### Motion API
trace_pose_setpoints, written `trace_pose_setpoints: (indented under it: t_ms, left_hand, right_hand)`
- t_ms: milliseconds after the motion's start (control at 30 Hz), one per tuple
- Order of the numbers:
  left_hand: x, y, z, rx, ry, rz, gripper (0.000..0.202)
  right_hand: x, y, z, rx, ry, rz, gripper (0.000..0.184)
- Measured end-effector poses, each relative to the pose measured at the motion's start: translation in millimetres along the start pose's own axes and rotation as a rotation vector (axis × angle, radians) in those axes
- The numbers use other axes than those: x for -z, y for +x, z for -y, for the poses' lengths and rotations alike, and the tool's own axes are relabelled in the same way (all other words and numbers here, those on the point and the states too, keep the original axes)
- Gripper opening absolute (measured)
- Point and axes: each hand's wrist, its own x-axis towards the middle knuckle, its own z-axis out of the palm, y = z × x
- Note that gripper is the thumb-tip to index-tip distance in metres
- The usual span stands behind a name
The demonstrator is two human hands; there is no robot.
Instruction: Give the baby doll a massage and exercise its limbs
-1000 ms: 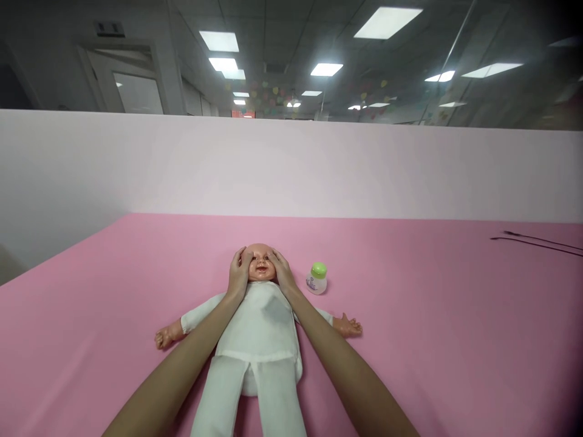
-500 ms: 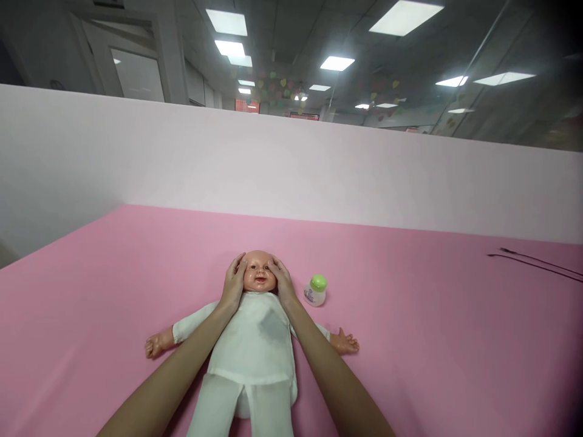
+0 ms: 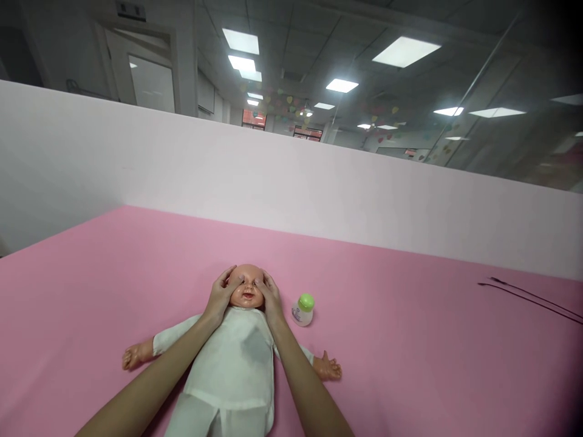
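A baby doll (image 3: 234, 358) in white cloth clothing lies on its back with its arms spread, its smooth head (image 3: 248, 296) towards the far side. My left hand (image 3: 221, 296) cups the left side of that head, its thumb on the face near one eye. From the other side my right hand (image 3: 270, 297) holds the head too, with the thumb by the other eye and the fingers wrapped along the side. The doll's mouth stays uncovered between my hands. To the right of my right hand stands a small clear jar (image 3: 302, 312) with a green lid.
The doll rests on a pink padded surface (image 3: 401, 340). A low white wall (image 3: 291, 182) runs along the back, with glass above it. Two thin dark cords (image 3: 532, 297) lie at the far right.
My left thumb has moved inward from the side of the head onto the face near the eye. Both hands remain around the head. The camera view has shifted and tilted slightly.
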Motion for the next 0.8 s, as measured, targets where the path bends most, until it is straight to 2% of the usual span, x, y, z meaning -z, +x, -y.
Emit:
trace_pose_setpoints:
  t_ms: [100, 267, 367, 567, 800]
  left_hand:
    - [1.5, 2.0, 2.5, -0.026, 0.008, 0.011, 0.067]
    - [2.7, 6.4, 7.6, -0.052, -0.018, -0.034, 0.055]
    - [1.2, 6.5, 7.3, -0.069, -0.013, -0.027, 0.058]
    - [-1.2, 6.0, 4.1, -0.038, 0.015, -0.027, 0.077]
    - [-1.0, 9.6, 9.9, -0.043, -0.028, 0.019, 0.068]
  right_hand:
    - [1.1, 1.3, -1.6, 0.013, -0.013, 0.001, 0.058]
    - [4.2, 5.7, -5.0, -0.002, -0.005, -0.099, 0.057]
    - [3.1, 4.6, -3.4, -0.005, 0.001, -0.074, 0.056]
    - [0.5, 1.7, 2.5, -0.016, -0.01, 0.004, 0.057]
    - [8.0, 9.1, -4.5, 0.046, -0.115, -0.004, 0.058]
